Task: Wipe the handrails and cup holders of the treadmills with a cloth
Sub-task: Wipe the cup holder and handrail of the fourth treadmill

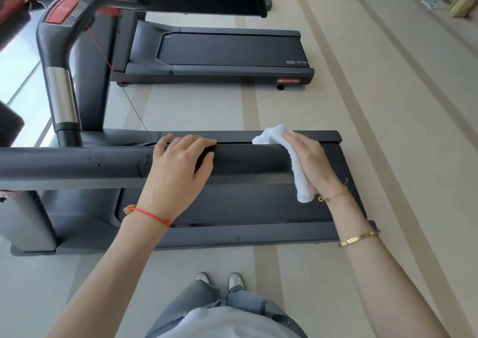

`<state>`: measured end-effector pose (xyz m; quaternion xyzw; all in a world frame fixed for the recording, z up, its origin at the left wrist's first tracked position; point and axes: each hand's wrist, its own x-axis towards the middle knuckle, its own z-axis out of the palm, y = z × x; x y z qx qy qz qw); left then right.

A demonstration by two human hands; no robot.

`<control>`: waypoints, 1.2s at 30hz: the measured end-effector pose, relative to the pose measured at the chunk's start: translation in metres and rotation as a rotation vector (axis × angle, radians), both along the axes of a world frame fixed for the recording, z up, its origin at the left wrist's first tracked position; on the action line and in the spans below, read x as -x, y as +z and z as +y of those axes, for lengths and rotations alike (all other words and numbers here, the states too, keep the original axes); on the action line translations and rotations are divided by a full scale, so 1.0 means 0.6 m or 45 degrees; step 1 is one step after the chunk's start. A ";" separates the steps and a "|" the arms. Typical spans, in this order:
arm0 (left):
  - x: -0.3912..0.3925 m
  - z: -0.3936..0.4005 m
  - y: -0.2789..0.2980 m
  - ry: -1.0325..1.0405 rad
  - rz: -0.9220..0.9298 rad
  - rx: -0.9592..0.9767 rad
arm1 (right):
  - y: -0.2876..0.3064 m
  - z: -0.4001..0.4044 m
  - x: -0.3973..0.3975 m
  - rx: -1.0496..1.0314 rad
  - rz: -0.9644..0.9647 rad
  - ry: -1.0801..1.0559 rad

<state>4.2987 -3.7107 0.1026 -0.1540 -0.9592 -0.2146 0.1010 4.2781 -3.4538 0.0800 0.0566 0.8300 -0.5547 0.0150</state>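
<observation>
Wiping is what we see at the free end of the near handrail (pixel 245 160), where the white cloth (pixel 292 161) drapes over the rounded tip of the bar, one bunched end sticking up past the far side and the other hanging down the near side. Our right hand (pixel 309 161) presses the cloth against the bar's end, fingers wrapped around the towel and holding it. Our left hand (pixel 178 167) rests on top of the same handrail, a little way along from the cloth, its fingers curled over the far side of the bar and the thumb stretched along the near side, gripping it. A red string bracelet (pixel 152 215) circles the left wrist; gold bracelets (pixel 358 238) sit on the right forearm. Below the bar lies the near treadmill's dark deck (pixel 232 231). Beyond it stands a second treadmill (pixel 227 50) with a red console panel (pixel 62 10) near the upper left corner. We see our jeans and shoes on the pale striped floor (pixel 375 105).
</observation>
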 end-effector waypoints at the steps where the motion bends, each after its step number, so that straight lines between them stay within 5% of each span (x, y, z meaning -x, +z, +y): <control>1: 0.000 0.001 -0.001 0.004 0.003 -0.002 | -0.001 -0.005 -0.004 -0.002 0.054 -0.020; 7: 0.002 -0.007 -0.003 0.009 0.020 -0.029 | -0.010 -0.051 -0.016 -0.825 0.700 0.011; 14: 0.012 -0.089 0.008 0.048 0.082 -0.089 | 0.001 -0.154 0.003 -1.247 0.906 0.190; 24: 0.027 -0.328 -0.001 0.231 0.106 -0.136 | -0.011 -0.476 0.023 -1.247 0.965 0.328; 28: 0.030 -0.419 -0.020 0.271 0.151 -0.025 | -0.020 -0.468 0.014 -1.227 1.096 0.268; 33: 0.032 -0.498 -0.035 0.286 0.212 0.023 | 0.008 -0.491 0.042 -1.273 0.742 0.020; 36: 0.033 -0.526 -0.036 0.245 0.230 0.010 | 0.010 -0.576 0.048 -1.280 0.764 0.096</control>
